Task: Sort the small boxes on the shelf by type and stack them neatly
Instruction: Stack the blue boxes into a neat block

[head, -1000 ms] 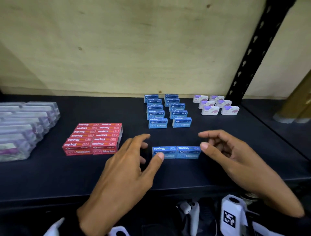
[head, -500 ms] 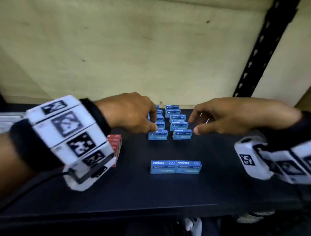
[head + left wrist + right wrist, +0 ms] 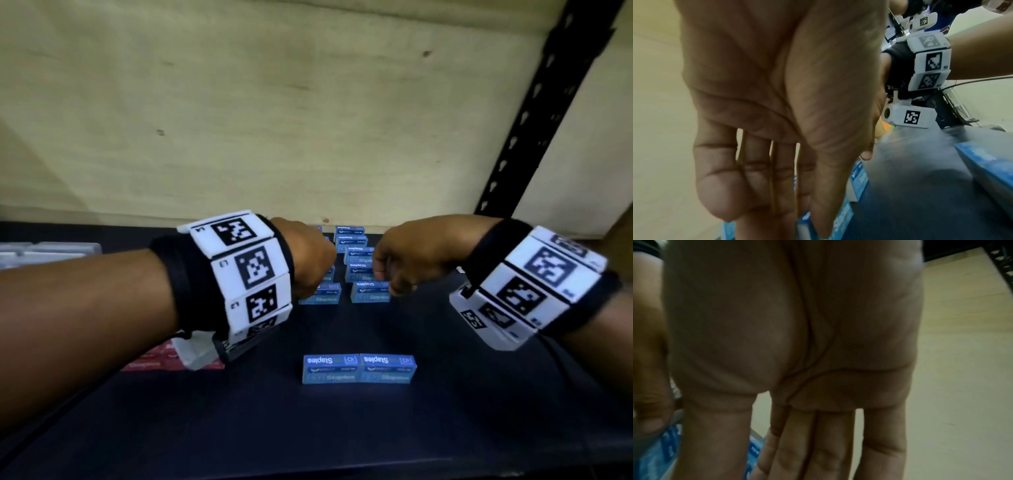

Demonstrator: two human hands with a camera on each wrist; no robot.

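Observation:
Two columns of blue staple boxes [image 3: 358, 255] run back along the dark shelf [image 3: 479, 411]. My left hand [image 3: 310, 257] is lowered over the left column, just behind its front box [image 3: 322, 296]. In the left wrist view its fingers [image 3: 756, 178] and thumb point straight down onto blue boxes [image 3: 841, 217]. My right hand [image 3: 407, 257] is over the right column, thumb at the front box [image 3: 371, 294]. In the right wrist view its fingers [image 3: 828, 443] are straight and a blue box [image 3: 655, 456] lies below the thumb. The fingertips are hidden. Two more blue boxes [image 3: 359, 368] sit side by side nearer me.
A block of red staple boxes [image 3: 150, 359] lies at the left, mostly behind my left wrist band. Clear plastic cases [image 3: 44, 250] stand at the far left. A black perforated upright [image 3: 548, 102] rises at the back right against the pale back board.
Both hands left the front pair of blue boxes, reached back to the two columns and have now dropped onto them. The camera moved closer.

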